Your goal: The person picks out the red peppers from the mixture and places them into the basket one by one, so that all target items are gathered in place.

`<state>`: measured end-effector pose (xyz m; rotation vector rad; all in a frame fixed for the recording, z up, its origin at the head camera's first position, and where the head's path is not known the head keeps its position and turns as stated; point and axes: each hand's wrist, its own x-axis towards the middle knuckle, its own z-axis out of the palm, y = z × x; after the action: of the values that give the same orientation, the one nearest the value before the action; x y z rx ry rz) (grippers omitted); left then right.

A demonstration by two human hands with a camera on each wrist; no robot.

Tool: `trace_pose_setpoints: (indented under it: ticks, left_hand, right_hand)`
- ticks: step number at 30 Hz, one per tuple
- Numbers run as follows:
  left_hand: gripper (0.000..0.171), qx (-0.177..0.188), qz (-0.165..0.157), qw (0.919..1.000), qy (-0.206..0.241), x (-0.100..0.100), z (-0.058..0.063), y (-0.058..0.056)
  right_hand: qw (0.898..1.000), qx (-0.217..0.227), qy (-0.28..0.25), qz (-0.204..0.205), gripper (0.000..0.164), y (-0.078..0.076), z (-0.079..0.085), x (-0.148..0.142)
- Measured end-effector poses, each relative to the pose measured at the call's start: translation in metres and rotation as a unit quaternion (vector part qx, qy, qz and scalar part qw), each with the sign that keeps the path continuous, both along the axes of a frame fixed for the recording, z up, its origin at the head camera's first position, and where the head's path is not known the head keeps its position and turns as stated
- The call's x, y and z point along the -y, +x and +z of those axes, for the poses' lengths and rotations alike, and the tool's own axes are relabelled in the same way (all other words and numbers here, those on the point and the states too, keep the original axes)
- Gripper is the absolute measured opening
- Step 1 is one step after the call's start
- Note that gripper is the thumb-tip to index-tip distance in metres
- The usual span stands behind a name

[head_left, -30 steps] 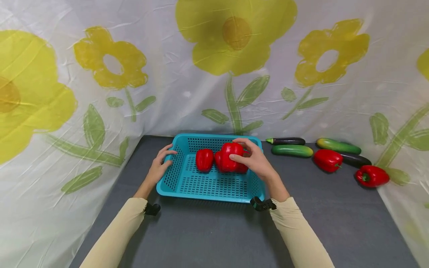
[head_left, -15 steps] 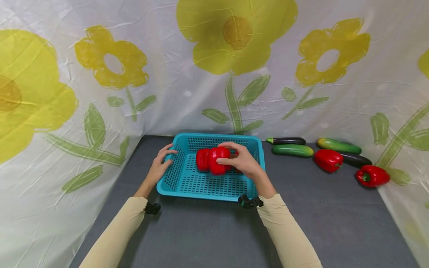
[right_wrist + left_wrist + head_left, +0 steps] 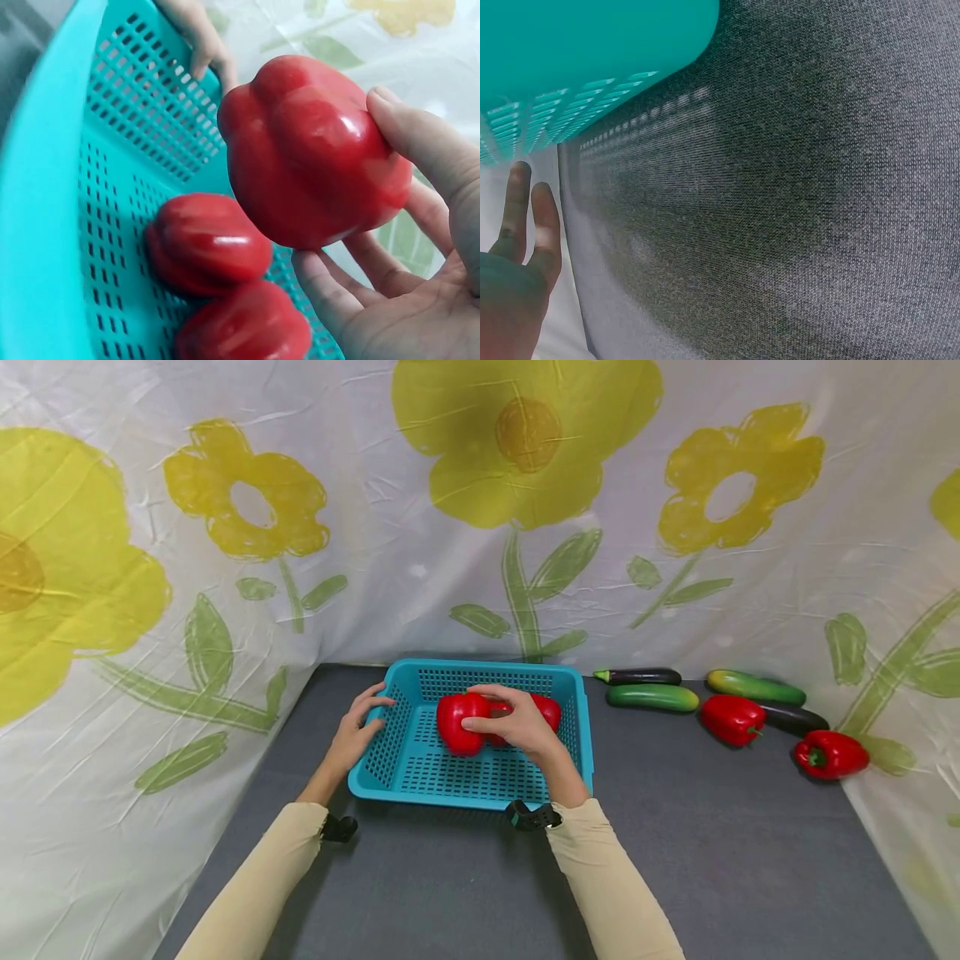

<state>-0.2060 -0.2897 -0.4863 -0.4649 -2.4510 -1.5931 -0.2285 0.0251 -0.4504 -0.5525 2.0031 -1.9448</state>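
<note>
In the head view my right hand (image 3: 517, 722) grips a red bell pepper (image 3: 460, 724) over the left half of a turquoise perforated basket (image 3: 457, 797). Seen from the right wrist, that bell pepper (image 3: 315, 157) sits between thumb and fingers, raised above two other bell peppers (image 3: 210, 244) on the basket floor. Another red pepper (image 3: 547, 710) shows right of my hand. My left hand (image 3: 356, 731) rests at the basket's left end, fingertips over the rim. In the left wrist view, two of its fingers (image 3: 546, 225) look straight, beside the basket's outer wall.
On the dark table (image 3: 675, 827), right of the basket, lie a slim eggplant (image 3: 641, 676), a green cucumber (image 3: 652, 697), a second cucumber (image 3: 753, 687), a second eggplant (image 3: 793, 718) and two red bell peppers (image 3: 732, 720). A flower-printed curtain (image 3: 375, 527) hangs behind.
My right hand has carried the bell pepper leftward across the basket, from its right half to over its left half. A pepper at the right has come into fuller view. The left hand stays put.
</note>
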Motion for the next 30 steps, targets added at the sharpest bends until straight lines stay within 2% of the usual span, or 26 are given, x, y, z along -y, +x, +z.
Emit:
trace_pose_setpoints:
  ticks: [10,14,20,23,24,30]
  left_hand:
    - [0.033,0.002,-0.002,1.0000,0.004,0.000,-0.001,0.000]
    - [0.033,0.000,-0.002,1.0000,0.005,0.000,-0.001,0.001]
    - [0.033,0.002,-0.002,1.0000,0.003,0.001,-0.001,0.000]
    - [0.033,0.002,-0.001,1.0000,0.004,0.001,-0.001,0.000]
    - [0.033,0.003,0.000,1.0000,0.005,0.000,-0.001,0.000]
    - [0.034,0.006,0.003,1.0000,0.005,0.000,-0.002,-0.001]
  right_hand:
    - [0.999,0.020,-0.016,-0.019,0.062,0.004,-0.012,0.010]
    - [1.000,0.013,-0.009,-0.025,0.064,0.004,-0.017,0.012]
    - [1.000,-0.006,0.010,-0.022,0.065,0.003,-0.023,0.015]
    - [1.000,-0.006,0.016,-0.015,0.065,0.003,-0.023,0.016]
    - [1.000,-0.006,0.018,-0.010,0.065,0.005,-0.018,0.016]
    - [1.000,-0.007,0.020,-0.004,0.062,0.006,-0.021,0.020]
